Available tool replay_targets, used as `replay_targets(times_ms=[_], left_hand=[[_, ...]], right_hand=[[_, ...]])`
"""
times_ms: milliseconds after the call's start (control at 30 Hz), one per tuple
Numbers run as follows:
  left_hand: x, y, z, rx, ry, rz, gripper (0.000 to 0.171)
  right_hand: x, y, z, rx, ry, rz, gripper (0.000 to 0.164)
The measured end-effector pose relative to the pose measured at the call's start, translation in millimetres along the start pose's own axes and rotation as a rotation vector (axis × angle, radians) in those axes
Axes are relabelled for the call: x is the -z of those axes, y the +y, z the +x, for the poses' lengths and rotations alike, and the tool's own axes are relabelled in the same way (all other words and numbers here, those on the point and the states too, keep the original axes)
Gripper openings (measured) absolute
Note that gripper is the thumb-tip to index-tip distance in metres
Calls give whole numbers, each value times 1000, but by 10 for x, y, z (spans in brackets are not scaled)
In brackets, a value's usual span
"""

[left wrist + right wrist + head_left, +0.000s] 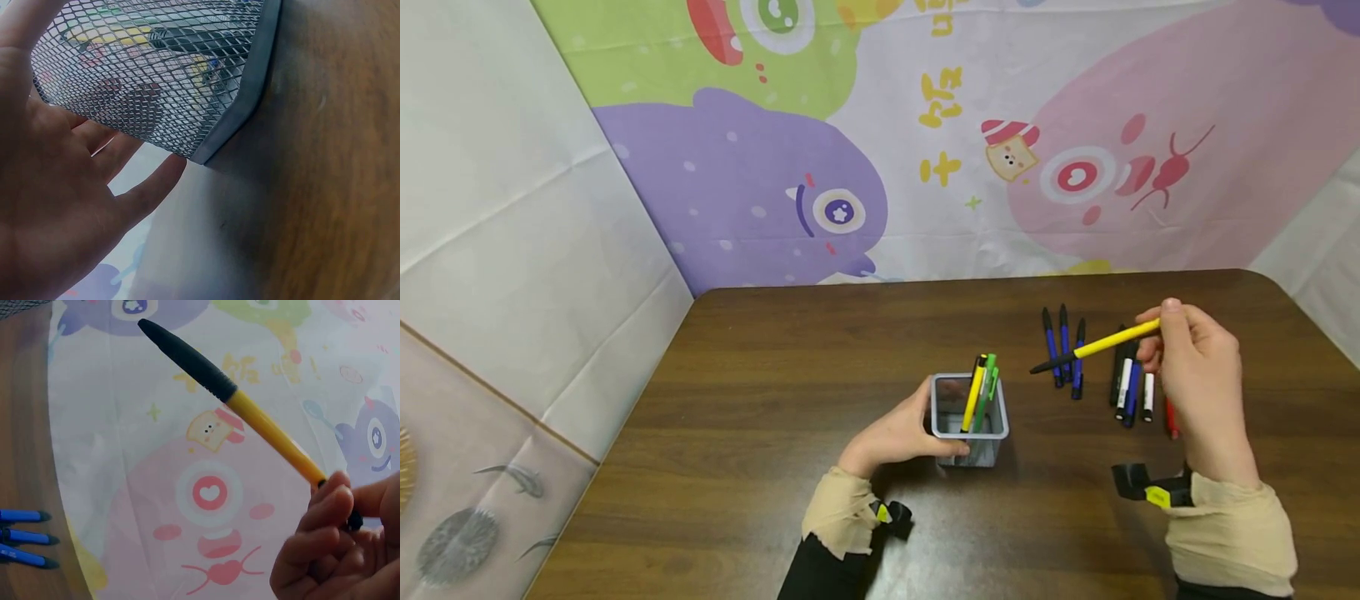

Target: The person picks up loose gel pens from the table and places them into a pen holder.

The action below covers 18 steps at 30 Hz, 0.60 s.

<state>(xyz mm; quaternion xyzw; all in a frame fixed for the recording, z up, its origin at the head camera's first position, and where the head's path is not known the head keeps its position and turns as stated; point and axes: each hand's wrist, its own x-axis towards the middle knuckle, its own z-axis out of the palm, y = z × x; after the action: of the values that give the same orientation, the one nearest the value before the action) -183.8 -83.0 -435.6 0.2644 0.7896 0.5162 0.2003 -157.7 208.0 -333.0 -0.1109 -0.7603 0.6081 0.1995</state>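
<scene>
My left hand (pixel 898 432) grips a square mesh pen holder (pixel 970 454) on the table, thumb across its front and fingers around its left side. Inside stand a yellow pen (pixel 973 398) and green pens (pixel 988 387), leaning to the right. The left wrist view shows the dark mesh (pixel 150 75) close up, with pens behind it. Raised over the table's right side, my right hand (pixel 1206 379) pinches a yellow pen (pixel 275 434) with a black grip near its rear end. Its black tip points left, toward the holder.
Several blue pens (pixel 1065 346) lie behind and right of the holder. Under and beside the right hand lie black, white and blue markers (pixel 1131 392) and a red pen (pixel 1172 418). A printed cloth (pixel 925 208) hangs along the table's back edge.
</scene>
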Motion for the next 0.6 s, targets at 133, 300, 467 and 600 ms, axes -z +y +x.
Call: replay_targets(times_ms=[133,300,467,600], left_hand=[[-4,-2,-2,0,-3,-5,76],[-3,-1,-2,-11,-3,-6,76],[2,-5,2,-10,0,-4,76],[1,-2,4,-9,1,3,76]], right_hand=[[-35,2,-28,122,-112,-13,28],[-103,4,-81,240,-213,-203,31],[-178,-10,-123,304,-293,-315,33],[-203,-28,-153,316,-320,-338,32]])
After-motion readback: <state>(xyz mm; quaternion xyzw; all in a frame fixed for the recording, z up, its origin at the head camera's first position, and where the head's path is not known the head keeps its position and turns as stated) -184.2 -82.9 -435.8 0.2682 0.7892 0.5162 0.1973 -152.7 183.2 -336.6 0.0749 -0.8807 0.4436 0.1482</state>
